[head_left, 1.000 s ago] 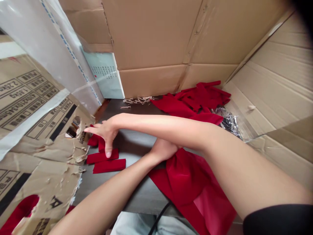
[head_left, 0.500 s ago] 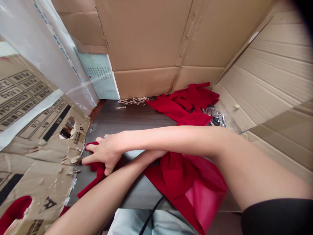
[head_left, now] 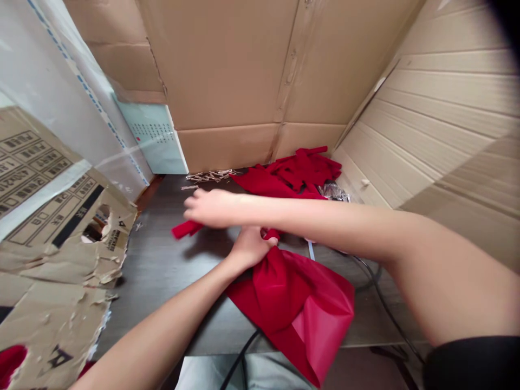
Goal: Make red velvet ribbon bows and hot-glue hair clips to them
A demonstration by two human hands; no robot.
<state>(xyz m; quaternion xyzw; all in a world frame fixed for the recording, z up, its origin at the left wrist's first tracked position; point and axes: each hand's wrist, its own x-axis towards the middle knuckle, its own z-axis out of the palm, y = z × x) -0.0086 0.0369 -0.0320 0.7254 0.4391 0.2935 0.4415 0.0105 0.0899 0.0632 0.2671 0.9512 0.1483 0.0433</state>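
My left hand point(head_left: 252, 247) grips the gathered neck of a bunched red velvet-like cloth point(head_left: 284, 295), whose shiny lining shows at the lower right and whose small red end pokes up past my fingers. My right hand point(head_left: 209, 208) crosses above my left wrist, its fingers together. A narrow red fabric strip point(head_left: 186, 230) sticks out from under that hand, and its other end is hidden. I cannot tell whether my right hand pinches the strip.
A dark wood table point(head_left: 156, 249) is walled by cardboard sheets point(head_left: 219, 70) and torn cardboard point(head_left: 60, 254). At the back lie a heap of red cloth point(head_left: 284, 176), small metal pins point(head_left: 209, 176) and a crumpled clear plastic bag point(head_left: 333, 191). A black cable point(head_left: 385, 309) runs along the front right.
The loose red strips have left the table's front left. The bunched cloth has risen into my left hand, and my right hand has moved up and away from the torn cardboard.
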